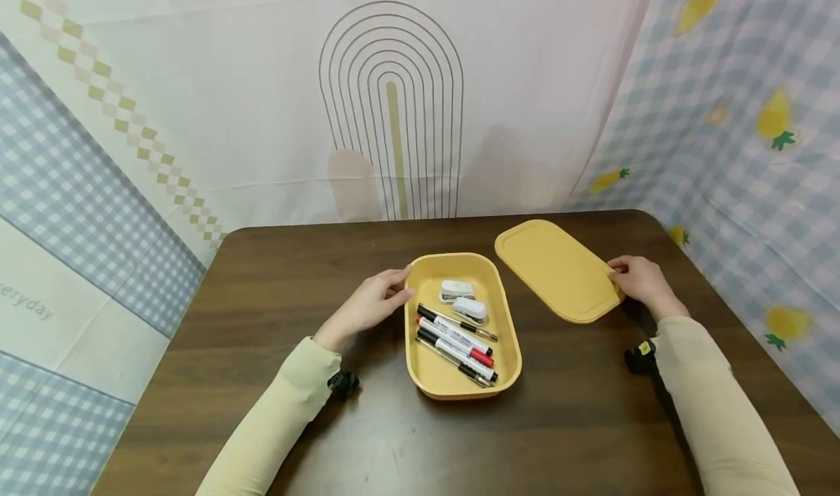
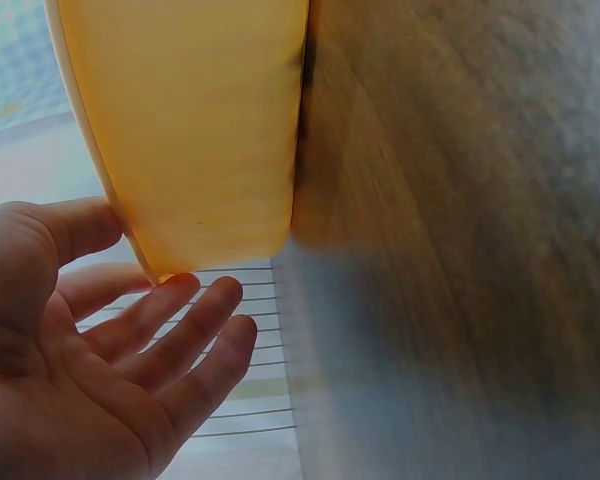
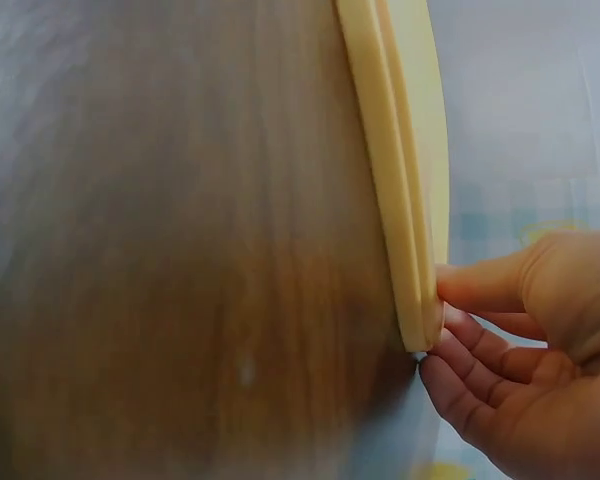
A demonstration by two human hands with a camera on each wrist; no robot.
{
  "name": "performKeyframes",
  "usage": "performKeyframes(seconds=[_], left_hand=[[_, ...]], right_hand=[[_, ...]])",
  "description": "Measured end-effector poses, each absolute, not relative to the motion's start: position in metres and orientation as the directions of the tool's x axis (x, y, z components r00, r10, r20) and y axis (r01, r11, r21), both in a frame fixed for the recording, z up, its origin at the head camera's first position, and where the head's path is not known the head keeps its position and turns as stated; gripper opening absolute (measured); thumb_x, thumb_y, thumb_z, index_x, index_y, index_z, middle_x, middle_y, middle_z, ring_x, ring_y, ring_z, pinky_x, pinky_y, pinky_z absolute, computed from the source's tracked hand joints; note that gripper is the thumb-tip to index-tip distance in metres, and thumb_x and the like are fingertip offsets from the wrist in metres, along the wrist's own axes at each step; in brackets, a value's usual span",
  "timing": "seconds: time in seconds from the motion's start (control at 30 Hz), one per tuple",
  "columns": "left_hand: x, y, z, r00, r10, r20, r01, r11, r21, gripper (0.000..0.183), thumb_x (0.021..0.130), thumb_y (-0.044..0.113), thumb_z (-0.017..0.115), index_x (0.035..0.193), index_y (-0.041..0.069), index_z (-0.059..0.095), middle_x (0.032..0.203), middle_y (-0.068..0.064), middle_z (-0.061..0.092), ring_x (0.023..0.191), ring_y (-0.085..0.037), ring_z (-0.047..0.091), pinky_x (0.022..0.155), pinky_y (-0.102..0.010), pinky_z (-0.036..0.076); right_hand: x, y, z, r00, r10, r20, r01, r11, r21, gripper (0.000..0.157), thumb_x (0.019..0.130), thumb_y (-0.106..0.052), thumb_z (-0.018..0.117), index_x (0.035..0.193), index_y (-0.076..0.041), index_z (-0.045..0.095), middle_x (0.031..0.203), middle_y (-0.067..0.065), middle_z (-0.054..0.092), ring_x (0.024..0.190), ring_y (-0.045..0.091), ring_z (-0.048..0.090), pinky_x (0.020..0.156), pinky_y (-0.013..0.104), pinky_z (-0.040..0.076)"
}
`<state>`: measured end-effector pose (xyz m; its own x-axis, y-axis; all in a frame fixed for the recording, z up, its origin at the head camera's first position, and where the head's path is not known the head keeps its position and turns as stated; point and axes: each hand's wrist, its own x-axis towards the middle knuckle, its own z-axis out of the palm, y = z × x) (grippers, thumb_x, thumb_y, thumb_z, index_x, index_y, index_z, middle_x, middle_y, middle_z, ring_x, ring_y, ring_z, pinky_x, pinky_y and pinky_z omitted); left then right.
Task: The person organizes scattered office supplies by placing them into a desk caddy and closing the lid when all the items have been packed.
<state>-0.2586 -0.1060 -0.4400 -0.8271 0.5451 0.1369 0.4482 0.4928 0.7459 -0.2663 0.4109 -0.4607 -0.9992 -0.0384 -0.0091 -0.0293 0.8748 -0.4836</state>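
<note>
A yellow plastic box [image 1: 459, 390] stands uncovered on the table. Inside it lie two white mini staplers [image 1: 457, 290], with several markers [image 1: 453, 335] and pens [image 1: 477, 376] in front of them. My left hand [image 1: 367, 303] holds the box's left rim between thumb and forefinger; in the left wrist view the other fingers [image 2: 215, 375] spread loosely by its corner. To the right of the box is a flat yellow lid [image 1: 558, 270], set at a slant. My right hand [image 1: 643, 284] pinches the lid's right corner, the thumb [image 3: 480, 285] on its top and fingertips at its edge.
The dark wooden table [image 1: 295, 277] ends at a white cloth backdrop [image 1: 262, 117] behind the box and lid. A checked cloth with pineapples [image 1: 741, 182] hangs along the right side. Black straps with small devices sit at both wrists.
</note>
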Motion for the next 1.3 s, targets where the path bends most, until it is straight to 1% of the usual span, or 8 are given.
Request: performKeyframes(seconds=[0.17, 0.4, 0.6, 0.67, 0.8, 1.03, 1.2, 1.3], left_hand=[[-0.258, -0.107, -0.438, -0.838, 0.532, 0.126, 0.43, 0.499, 0.752, 0.054, 0.102, 0.02, 0.062, 0.148, -0.001, 0.045, 0.141, -0.018, 0.055, 0.107, -0.026, 0.066, 0.092, -0.037, 0.054], [-0.259, -0.106, -0.438, -0.826, 0.55, 0.128, 0.446, 0.497, 0.744, 0.054, 0.102, 0.019, 0.062, 0.148, -0.003, 0.045, 0.141, -0.019, 0.055, 0.108, -0.026, 0.066, 0.092, -0.037, 0.054], [-0.263, -0.107, -0.435, -0.826, 0.55, 0.128, 0.471, 0.546, 0.693, 0.049, 0.101, 0.016, 0.06, 0.146, -0.001, 0.05, 0.147, -0.014, 0.052, 0.12, -0.026, 0.062, 0.099, -0.041, 0.05], [-0.264, -0.107, -0.434, -0.836, 0.537, 0.115, 0.456, 0.564, 0.688, 0.047, 0.101, 0.015, 0.059, 0.146, 0.001, 0.05, 0.148, -0.012, 0.052, 0.118, -0.025, 0.063, 0.097, -0.04, 0.051], [-0.266, -0.107, -0.435, -0.868, 0.484, 0.109, 0.419, 0.598, 0.684, 0.046, 0.101, 0.014, 0.058, 0.146, 0.005, 0.052, 0.138, -0.012, 0.06, 0.092, -0.019, 0.065, 0.078, -0.033, 0.053], [-0.269, -0.118, -0.439, -0.932, 0.323, 0.164, 0.347, 0.665, 0.662, 0.045, 0.097, 0.011, 0.058, 0.142, 0.004, 0.056, 0.132, -0.019, 0.063, 0.056, -0.015, 0.044, 0.063, -0.03, 0.045], [-0.272, -0.132, -0.438, -0.958, 0.223, 0.18, 0.285, 0.678, 0.678, 0.044, 0.097, 0.011, 0.058, 0.139, 0.001, 0.057, 0.129, -0.021, 0.064, 0.044, -0.011, 0.031, 0.047, -0.026, 0.037], [-0.275, -0.141, -0.438, -0.966, 0.177, 0.189, 0.259, 0.674, 0.692, 0.043, 0.097, 0.01, 0.059, 0.139, -0.001, 0.057, 0.126, -0.023, 0.065, 0.044, -0.011, 0.033, 0.046, -0.024, 0.037]], right_hand=[[-0.262, 0.419, -0.46, -0.997, -0.074, -0.025, -0.053, 0.881, -0.471, 0.035, 0.101, -0.012, 0.055, 0.123, 0.014, 0.059, 0.107, 0.031, 0.063, 0.096, 0.044, 0.059, 0.082, 0.055, 0.047], [-0.256, 0.426, -0.458, -0.993, -0.108, -0.046, -0.075, 0.885, -0.46, 0.033, 0.102, -0.013, 0.056, 0.127, 0.009, 0.061, 0.113, 0.03, 0.063, 0.107, 0.049, 0.056, 0.091, 0.063, 0.043], [-0.255, 0.428, -0.46, -0.987, -0.16, -0.031, -0.127, 0.877, -0.462, 0.035, 0.103, -0.01, 0.055, 0.133, 0.006, 0.059, 0.12, 0.031, 0.061, 0.108, 0.05, 0.056, 0.089, 0.063, 0.045], [-0.254, 0.43, -0.461, -0.985, -0.171, -0.021, -0.142, 0.875, -0.462, 0.035, 0.102, -0.008, 0.055, 0.134, 0.006, 0.06, 0.119, 0.031, 0.06, 0.106, 0.049, 0.056, 0.086, 0.062, 0.046], [-0.252, 0.432, -0.463, -0.987, -0.163, -0.004, -0.143, 0.876, -0.461, 0.035, 0.102, -0.007, 0.056, 0.134, 0.003, 0.061, 0.112, 0.027, 0.06, 0.099, 0.043, 0.057, 0.08, 0.057, 0.048], [-0.253, 0.43, -0.465, -0.987, -0.161, 0.003, -0.144, 0.871, -0.469, 0.034, 0.102, -0.009, 0.057, 0.134, 0.001, 0.062, 0.111, 0.024, 0.06, 0.095, 0.037, 0.057, 0.077, 0.052, 0.047], [-0.254, 0.421, -0.465, -0.982, -0.185, 0.027, -0.175, 0.861, -0.478, 0.033, 0.102, -0.008, 0.058, 0.133, -0.001, 0.064, 0.108, 0.019, 0.06, 0.087, 0.029, 0.055, 0.074, 0.045, 0.046], [-0.256, 0.414, -0.464, -0.977, -0.207, 0.042, -0.201, 0.852, -0.483, 0.032, 0.101, -0.007, 0.059, 0.132, -0.001, 0.065, 0.107, 0.018, 0.06, 0.085, 0.026, 0.054, 0.073, 0.042, 0.044]])
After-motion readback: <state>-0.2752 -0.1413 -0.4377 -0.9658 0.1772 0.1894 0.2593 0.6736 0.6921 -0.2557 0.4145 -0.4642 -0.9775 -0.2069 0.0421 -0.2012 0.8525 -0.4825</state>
